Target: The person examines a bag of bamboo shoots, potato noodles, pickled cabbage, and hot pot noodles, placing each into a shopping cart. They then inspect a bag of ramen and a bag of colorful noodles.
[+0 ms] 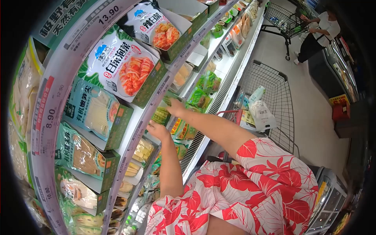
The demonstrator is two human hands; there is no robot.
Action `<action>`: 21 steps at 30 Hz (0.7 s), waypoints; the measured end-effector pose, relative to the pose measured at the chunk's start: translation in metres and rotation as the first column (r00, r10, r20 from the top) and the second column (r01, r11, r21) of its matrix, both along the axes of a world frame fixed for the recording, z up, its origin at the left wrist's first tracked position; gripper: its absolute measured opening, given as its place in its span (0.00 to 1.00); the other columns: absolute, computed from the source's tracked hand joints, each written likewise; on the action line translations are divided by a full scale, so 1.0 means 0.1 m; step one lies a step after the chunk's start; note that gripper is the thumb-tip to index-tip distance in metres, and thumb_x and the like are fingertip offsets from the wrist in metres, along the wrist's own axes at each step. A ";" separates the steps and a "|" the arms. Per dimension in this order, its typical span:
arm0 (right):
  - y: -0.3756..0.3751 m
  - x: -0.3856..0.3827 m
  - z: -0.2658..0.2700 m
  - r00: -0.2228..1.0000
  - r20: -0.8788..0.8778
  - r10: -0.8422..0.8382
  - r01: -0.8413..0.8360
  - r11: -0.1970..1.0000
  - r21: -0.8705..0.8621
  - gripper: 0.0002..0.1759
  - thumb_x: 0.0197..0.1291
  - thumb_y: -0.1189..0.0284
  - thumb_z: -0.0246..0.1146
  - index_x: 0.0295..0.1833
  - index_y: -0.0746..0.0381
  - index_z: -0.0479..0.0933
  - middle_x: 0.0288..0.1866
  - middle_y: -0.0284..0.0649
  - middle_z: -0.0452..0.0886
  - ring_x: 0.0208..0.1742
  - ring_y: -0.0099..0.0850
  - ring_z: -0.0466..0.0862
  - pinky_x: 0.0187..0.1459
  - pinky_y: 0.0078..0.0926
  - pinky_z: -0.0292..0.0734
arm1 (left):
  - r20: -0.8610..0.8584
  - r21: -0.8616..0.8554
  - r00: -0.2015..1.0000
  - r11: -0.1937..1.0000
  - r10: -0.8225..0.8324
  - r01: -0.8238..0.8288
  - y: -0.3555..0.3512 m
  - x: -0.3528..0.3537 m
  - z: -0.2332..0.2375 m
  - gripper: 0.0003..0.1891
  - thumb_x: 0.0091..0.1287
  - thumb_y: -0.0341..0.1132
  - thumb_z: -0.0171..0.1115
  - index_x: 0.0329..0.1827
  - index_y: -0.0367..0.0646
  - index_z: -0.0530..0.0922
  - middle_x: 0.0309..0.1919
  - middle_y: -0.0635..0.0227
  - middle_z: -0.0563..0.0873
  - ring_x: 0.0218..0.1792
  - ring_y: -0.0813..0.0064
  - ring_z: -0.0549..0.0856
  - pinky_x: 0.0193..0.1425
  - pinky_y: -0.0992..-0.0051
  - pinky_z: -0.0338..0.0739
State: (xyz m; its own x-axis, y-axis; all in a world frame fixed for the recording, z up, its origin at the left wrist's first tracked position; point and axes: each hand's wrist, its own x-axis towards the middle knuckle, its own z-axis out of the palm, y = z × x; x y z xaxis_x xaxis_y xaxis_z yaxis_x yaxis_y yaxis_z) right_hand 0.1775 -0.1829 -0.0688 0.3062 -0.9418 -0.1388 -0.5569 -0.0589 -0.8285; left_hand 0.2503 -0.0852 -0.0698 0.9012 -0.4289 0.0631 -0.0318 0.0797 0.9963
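Both my hands reach into the lower level of the refrigerated shelf, around a clear pack of long green vegetable pieces (pixel 160 114). My right hand (pixel 176 107) has its fingers bent over the pack's upper right side. Below it, my left hand (pixel 158 131) grips the pack's lower edge with curled fingers. Part of the pack is hidden behind the upper shelf's price rail (pixel 150 103). Close to my left hand lie trays of pale yellow food (pixel 143 152) under film. Green bagged goods (pixel 203 100) lie to the right of my hands.
On the upper shelf stand kimchi pouches (pixel 135 74) and bamboo shoot pouches (pixel 96 109) in cardboard trays. A wire shopping cart (pixel 288 117) holding bagged goods stands at my right. Farther off, a person (pixel 323 29) stands beside another cart (pixel 284 21). A dark display case (pixel 327 72) lines the far side.
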 end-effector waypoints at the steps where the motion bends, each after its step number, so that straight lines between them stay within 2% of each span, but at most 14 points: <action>1: 0.05 0.02 0.02 0.997 0.050 0.059 -0.062 0.996 0.061 0.27 0.52 0.64 0.63 0.58 0.65 0.72 0.47 0.53 0.81 0.51 0.47 0.81 0.52 0.39 0.74 | 0.134 0.079 0.987 0.992 0.088 -0.099 0.06 0.04 0.00 0.12 0.76 0.33 0.43 0.51 0.30 0.67 0.47 0.55 0.76 0.46 0.69 0.75 0.53 0.69 0.70; 2: 0.09 0.05 -0.01 0.994 0.063 0.090 -0.095 0.992 0.078 0.27 0.52 0.64 0.63 0.58 0.65 0.72 0.47 0.53 0.81 0.51 0.47 0.81 0.52 0.39 0.74 | 0.172 0.067 0.978 0.989 0.117 -0.131 0.09 0.09 -0.03 0.12 0.75 0.32 0.43 0.51 0.30 0.67 0.46 0.55 0.76 0.45 0.69 0.75 0.53 0.69 0.69; 4: 0.17 0.14 -0.07 0.959 0.079 0.271 -0.281 0.946 0.159 0.23 0.54 0.63 0.62 0.53 0.64 0.76 0.49 0.52 0.81 0.51 0.48 0.80 0.53 0.40 0.74 | 0.215 0.061 0.963 0.982 0.162 -0.179 0.25 0.19 -0.09 0.12 0.75 0.32 0.42 0.51 0.30 0.67 0.46 0.55 0.76 0.45 0.69 0.75 0.53 0.69 0.69; 6: 0.27 0.24 -0.12 0.950 0.057 0.305 -0.311 0.932 0.184 0.21 0.54 0.63 0.61 0.51 0.63 0.77 0.48 0.52 0.82 0.50 0.48 0.81 0.52 0.40 0.75 | -0.067 -0.037 0.986 0.987 0.154 -0.157 0.31 0.21 -0.09 0.12 0.75 0.32 0.42 0.52 0.29 0.67 0.45 0.54 0.75 0.45 0.66 0.74 0.55 0.67 0.67; 7: 0.29 0.29 -0.14 0.946 0.032 0.324 -0.323 0.923 0.207 0.20 0.54 0.62 0.61 0.49 0.63 0.78 0.46 0.51 0.82 0.49 0.48 0.81 0.51 0.40 0.75 | -0.066 -0.040 0.985 0.986 0.162 -0.165 0.32 0.19 -0.07 0.12 0.75 0.32 0.42 0.52 0.29 0.67 0.45 0.54 0.75 0.45 0.66 0.74 0.55 0.67 0.67; 9: 0.29 0.39 -0.23 0.939 0.012 0.344 -0.341 0.926 0.163 0.20 0.54 0.62 0.61 0.49 0.64 0.78 0.43 0.50 0.82 0.45 0.47 0.82 0.48 0.39 0.75 | 0.106 0.034 0.967 0.971 0.234 -0.238 0.32 0.13 -0.01 0.12 0.74 0.32 0.42 0.51 0.30 0.67 0.43 0.55 0.74 0.44 0.66 0.74 0.55 0.65 0.67; 11: 0.29 0.53 -0.36 0.935 -0.008 0.355 -0.351 0.929 0.115 0.19 0.54 0.63 0.61 0.48 0.64 0.79 0.40 0.49 0.83 0.41 0.45 0.82 0.44 0.38 0.75 | 0.100 0.067 0.964 0.965 0.245 -0.252 0.31 0.11 0.10 0.13 0.74 0.31 0.44 0.53 0.29 0.66 0.45 0.52 0.74 0.46 0.62 0.74 0.57 0.64 0.66; 13: 0.29 0.61 -0.45 0.958 0.089 0.273 -0.282 0.953 0.110 0.19 0.55 0.63 0.61 0.49 0.62 0.79 0.41 0.50 0.83 0.41 0.46 0.82 0.44 0.39 0.75 | 0.088 0.092 0.969 0.967 0.232 -0.239 0.28 0.14 0.12 0.14 0.73 0.31 0.45 0.54 0.28 0.66 0.47 0.49 0.74 0.49 0.59 0.74 0.59 0.62 0.65; 15: 0.29 0.69 -0.43 0.977 0.080 0.198 -0.210 0.956 0.204 0.17 0.55 0.65 0.60 0.51 0.55 0.80 0.44 0.49 0.82 0.44 0.45 0.82 0.47 0.37 0.75 | 0.416 0.310 0.904 0.920 0.096 -0.241 0.26 0.17 0.10 0.23 0.70 0.32 0.49 0.62 0.22 0.60 0.58 0.38 0.68 0.60 0.47 0.69 0.67 0.58 0.60; 17: 0.32 0.74 -0.46 0.990 0.094 0.103 -0.113 0.987 0.112 0.16 0.55 0.65 0.60 0.49 0.57 0.81 0.43 0.49 0.82 0.44 0.45 0.82 0.47 0.37 0.75 | 0.525 0.361 0.846 0.876 0.091 -0.319 0.25 0.14 0.02 0.30 0.70 0.35 0.50 0.65 0.17 0.54 0.64 0.27 0.56 0.66 0.34 0.58 0.69 0.48 0.52; 19: 0.35 0.73 -0.40 0.991 0.105 0.082 -0.091 0.992 0.089 0.13 0.54 0.66 0.61 0.42 0.61 0.81 0.39 0.49 0.83 0.42 0.46 0.83 0.46 0.38 0.76 | 0.514 0.390 0.852 0.856 0.104 -0.340 0.30 0.06 -0.09 0.36 0.68 0.35 0.54 0.67 0.17 0.48 0.67 0.28 0.49 0.68 0.34 0.52 0.71 0.45 0.47; 20: 0.36 0.73 -0.40 0.989 0.126 0.073 -0.083 0.993 0.080 0.12 0.54 0.65 0.61 0.37 0.63 0.81 0.36 0.50 0.83 0.39 0.47 0.83 0.44 0.40 0.76 | 0.514 0.381 0.853 0.869 0.086 -0.317 0.31 0.01 -0.14 0.36 0.68 0.35 0.54 0.67 0.17 0.48 0.67 0.28 0.49 0.68 0.34 0.52 0.71 0.45 0.47; 21: 0.34 0.70 -0.36 0.990 0.129 0.054 -0.064 0.995 0.072 0.12 0.54 0.65 0.61 0.37 0.63 0.81 0.36 0.50 0.83 0.39 0.47 0.83 0.44 0.40 0.76 | 0.502 0.416 0.858 0.841 0.104 -0.345 0.33 -0.06 -0.19 0.35 0.67 0.35 0.55 0.67 0.17 0.50 0.67 0.30 0.50 0.67 0.36 0.54 0.71 0.46 0.49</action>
